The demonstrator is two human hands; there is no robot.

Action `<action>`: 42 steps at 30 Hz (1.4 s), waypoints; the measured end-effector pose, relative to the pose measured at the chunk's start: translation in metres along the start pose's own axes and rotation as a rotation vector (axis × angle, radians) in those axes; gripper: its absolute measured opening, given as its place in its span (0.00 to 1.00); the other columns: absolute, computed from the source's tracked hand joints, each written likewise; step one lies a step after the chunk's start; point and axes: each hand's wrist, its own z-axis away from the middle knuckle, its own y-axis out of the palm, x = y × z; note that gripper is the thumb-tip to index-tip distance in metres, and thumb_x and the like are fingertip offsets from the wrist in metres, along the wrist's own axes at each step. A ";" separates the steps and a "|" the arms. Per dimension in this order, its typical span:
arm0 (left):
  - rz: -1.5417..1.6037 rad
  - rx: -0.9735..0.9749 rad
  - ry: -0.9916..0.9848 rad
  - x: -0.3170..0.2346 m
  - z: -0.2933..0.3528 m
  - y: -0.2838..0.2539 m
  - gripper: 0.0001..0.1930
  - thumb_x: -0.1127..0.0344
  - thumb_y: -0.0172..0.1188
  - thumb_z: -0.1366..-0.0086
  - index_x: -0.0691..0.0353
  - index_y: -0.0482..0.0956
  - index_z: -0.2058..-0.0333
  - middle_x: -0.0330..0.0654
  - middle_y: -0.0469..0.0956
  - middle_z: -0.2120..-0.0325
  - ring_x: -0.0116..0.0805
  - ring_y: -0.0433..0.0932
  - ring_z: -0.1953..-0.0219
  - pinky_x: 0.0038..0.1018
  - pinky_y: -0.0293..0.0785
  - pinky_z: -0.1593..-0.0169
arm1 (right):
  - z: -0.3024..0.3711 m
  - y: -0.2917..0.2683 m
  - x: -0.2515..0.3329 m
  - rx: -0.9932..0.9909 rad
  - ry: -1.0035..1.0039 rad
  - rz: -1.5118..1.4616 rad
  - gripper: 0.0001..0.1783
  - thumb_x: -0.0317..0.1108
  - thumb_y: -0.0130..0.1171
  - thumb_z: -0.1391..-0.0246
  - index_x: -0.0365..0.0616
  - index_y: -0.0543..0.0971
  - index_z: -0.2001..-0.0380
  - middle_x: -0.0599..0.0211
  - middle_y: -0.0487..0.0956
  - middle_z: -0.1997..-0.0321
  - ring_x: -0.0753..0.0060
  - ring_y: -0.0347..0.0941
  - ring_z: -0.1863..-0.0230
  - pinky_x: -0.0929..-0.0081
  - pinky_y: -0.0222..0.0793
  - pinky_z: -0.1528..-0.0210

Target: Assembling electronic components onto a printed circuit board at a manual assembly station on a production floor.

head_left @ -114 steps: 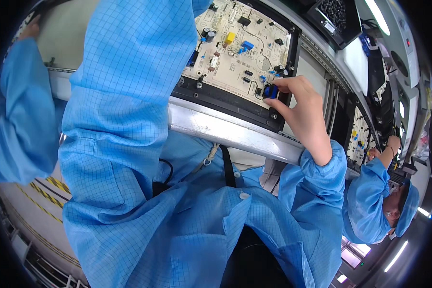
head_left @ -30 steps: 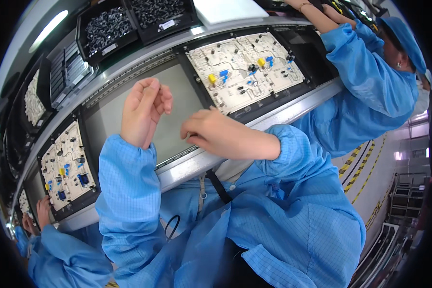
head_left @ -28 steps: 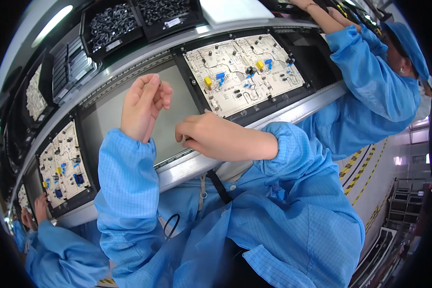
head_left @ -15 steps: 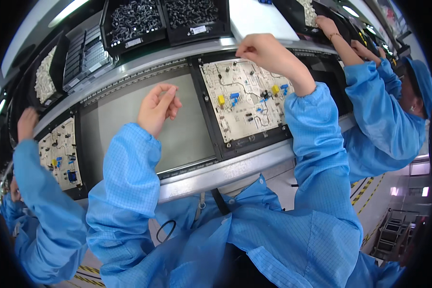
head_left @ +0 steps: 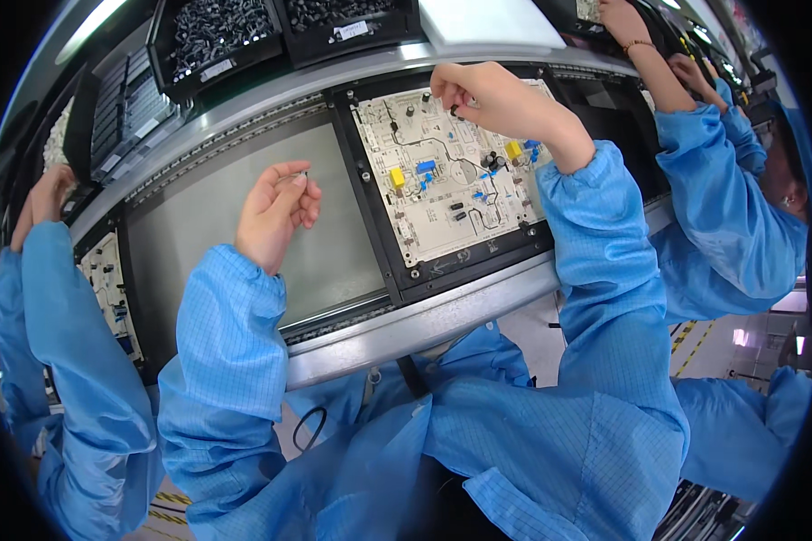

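Note:
My left hand (head_left: 281, 209) is held over the grey panel of the conveyor, thumb and forefinger pinched. A tiny dark-and-light piece shows at its fingertips, too small to name. My right hand (head_left: 501, 101) reaches over the upper part of a cream circuit board (head_left: 401, 230), fingers curled and pinched. A small black cylindrical component (head_left: 456, 112) shows at its fingertips; whether it is held or stands on the board I cannot tell. The board lies in a black frame (head_left: 467, 273) and carries a yellow block component (head_left: 397, 178), a blue one (head_left: 426, 167) and several black cylinders.
Black bins (head_left: 221, 41) of small dark components stand behind the rail, beside a white sheet (head_left: 487, 25). A metal rail (head_left: 424, 326) runs along the near side. At the left, a co-worker's hands (head_left: 47, 200) reach toward a bin; another co-worker's arms (head_left: 659, 72) work at the right.
The view has shifted, so board and bins sit higher and further left. My right hand has come down over the board's upper part. My left hand stays pinched. The left co-worker's second hand appears.

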 end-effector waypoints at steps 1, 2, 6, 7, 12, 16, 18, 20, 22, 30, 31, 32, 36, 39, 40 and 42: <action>0.000 -0.001 -0.003 0.001 0.000 0.000 0.13 0.69 0.45 0.31 0.67 0.64 0.51 0.42 0.73 0.69 0.26 0.71 0.73 0.22 0.67 0.69 | 0.000 0.000 0.000 0.001 0.001 -0.002 0.13 0.16 0.52 0.57 0.36 0.72 0.64 0.60 0.77 0.73 0.62 0.75 0.70 0.71 0.70 0.66; 0.002 0.004 -0.001 0.002 0.000 0.001 0.13 0.69 0.46 0.31 0.67 0.64 0.51 0.43 0.74 0.69 0.26 0.72 0.72 0.22 0.68 0.69 | 0.000 0.000 0.000 0.037 0.022 -0.001 0.13 0.16 0.54 0.56 0.38 0.71 0.64 0.62 0.77 0.72 0.65 0.75 0.68 0.72 0.70 0.63; -0.019 0.034 0.000 0.004 -0.001 0.001 0.12 0.70 0.46 0.32 0.67 0.64 0.51 0.46 0.75 0.67 0.26 0.73 0.71 0.21 0.69 0.68 | 0.001 0.000 -0.005 0.073 0.032 -0.080 0.13 0.16 0.55 0.56 0.39 0.71 0.64 0.64 0.77 0.69 0.69 0.75 0.66 0.74 0.71 0.59; -0.019 0.035 -0.002 0.004 -0.001 0.002 0.12 0.70 0.46 0.32 0.67 0.64 0.51 0.46 0.75 0.67 0.26 0.73 0.71 0.21 0.69 0.68 | 0.001 -0.001 -0.006 0.073 0.033 -0.080 0.13 0.16 0.55 0.56 0.39 0.71 0.64 0.64 0.77 0.69 0.69 0.75 0.66 0.74 0.71 0.59; -0.069 0.040 0.028 0.001 0.001 0.006 0.12 0.71 0.47 0.32 0.67 0.64 0.51 0.46 0.76 0.66 0.26 0.73 0.71 0.21 0.69 0.67 | -0.003 -0.003 -0.006 0.092 0.024 -0.082 0.13 0.16 0.56 0.56 0.38 0.70 0.65 0.64 0.78 0.69 0.70 0.75 0.64 0.76 0.72 0.57; -0.084 0.068 0.074 0.003 0.002 0.005 0.12 0.70 0.48 0.32 0.67 0.64 0.52 0.45 0.76 0.66 0.25 0.73 0.72 0.20 0.69 0.67 | -0.005 -0.003 0.002 0.119 0.068 -0.098 0.12 0.17 0.57 0.56 0.38 0.71 0.65 0.64 0.78 0.69 0.70 0.75 0.63 0.76 0.72 0.58; -0.129 0.097 0.096 0.002 0.004 0.004 0.12 0.70 0.48 0.32 0.66 0.64 0.52 0.45 0.77 0.67 0.25 0.73 0.72 0.20 0.69 0.67 | -0.003 -0.001 0.009 0.137 0.116 -0.089 0.12 0.17 0.57 0.56 0.38 0.71 0.67 0.64 0.77 0.69 0.71 0.75 0.64 0.75 0.72 0.59; -0.159 0.113 0.142 0.001 0.005 0.005 0.11 0.70 0.48 0.32 0.66 0.65 0.53 0.44 0.77 0.67 0.24 0.73 0.72 0.20 0.69 0.67 | -0.008 -0.004 0.013 0.129 0.115 -0.058 0.12 0.18 0.59 0.57 0.37 0.72 0.66 0.64 0.77 0.70 0.70 0.75 0.66 0.75 0.71 0.60; -0.190 0.129 0.188 -0.004 0.006 0.010 0.11 0.70 0.48 0.32 0.66 0.65 0.53 0.43 0.77 0.68 0.24 0.73 0.72 0.20 0.69 0.67 | -0.014 -0.008 0.015 0.042 -0.037 0.040 0.13 0.19 0.60 0.58 0.37 0.72 0.66 0.64 0.77 0.70 0.68 0.75 0.67 0.75 0.71 0.62; -0.578 0.014 0.503 -0.006 0.014 0.033 0.08 0.73 0.57 0.38 0.66 0.73 0.60 0.41 0.77 0.69 0.27 0.75 0.67 0.21 0.72 0.61 | -0.149 -0.070 -0.061 -0.734 -0.053 0.354 0.09 0.26 0.53 0.57 0.37 0.75 0.68 0.48 0.78 0.72 0.47 0.75 0.66 0.58 0.69 0.62; -0.585 0.011 0.493 -0.004 0.017 0.037 0.08 0.73 0.57 0.38 0.66 0.73 0.60 0.41 0.77 0.69 0.27 0.75 0.67 0.21 0.72 0.61 | -0.156 -0.066 -0.080 -0.735 -0.049 0.342 0.09 0.26 0.53 0.57 0.37 0.75 0.68 0.48 0.78 0.72 0.47 0.75 0.66 0.58 0.69 0.62; -0.583 0.048 0.523 -0.002 0.021 0.045 0.08 0.74 0.59 0.40 0.65 0.74 0.61 0.41 0.77 0.69 0.27 0.75 0.67 0.21 0.72 0.61 | -0.156 -0.061 -0.101 -0.800 0.035 0.281 0.09 0.26 0.54 0.57 0.37 0.75 0.69 0.47 0.77 0.69 0.45 0.74 0.64 0.57 0.69 0.61; -0.624 0.126 0.467 -0.009 0.035 0.074 0.10 0.77 0.60 0.42 0.64 0.76 0.60 0.41 0.77 0.69 0.26 0.76 0.68 0.21 0.73 0.62 | -0.133 -0.036 -0.153 -0.856 0.333 0.518 0.10 0.29 0.58 0.57 0.39 0.76 0.68 0.42 0.73 0.60 0.39 0.69 0.58 0.52 0.67 0.55; -0.650 0.173 0.408 -0.016 0.036 0.085 0.10 0.77 0.61 0.42 0.63 0.77 0.60 0.41 0.77 0.68 0.25 0.75 0.67 0.21 0.72 0.61 | -0.116 -0.033 -0.156 -0.604 0.332 0.759 0.11 0.33 0.55 0.54 0.37 0.78 0.69 0.42 0.71 0.57 0.36 0.66 0.55 0.45 0.63 0.51; -0.687 0.187 0.349 -0.015 0.034 0.087 0.11 0.78 0.61 0.43 0.64 0.77 0.61 0.40 0.77 0.68 0.24 0.74 0.65 0.21 0.72 0.59 | -0.114 -0.030 -0.149 -0.451 0.318 0.878 0.12 0.33 0.53 0.53 0.36 0.79 0.70 0.42 0.71 0.58 0.36 0.66 0.54 0.44 0.63 0.51; -0.709 0.188 0.384 -0.012 0.028 0.095 0.10 0.76 0.64 0.45 0.64 0.78 0.63 0.40 0.77 0.68 0.28 0.76 0.65 0.23 0.73 0.60 | -0.114 -0.039 -0.146 -0.475 0.307 0.904 0.14 0.33 0.49 0.52 0.34 0.80 0.72 0.42 0.71 0.58 0.35 0.67 0.56 0.42 0.64 0.53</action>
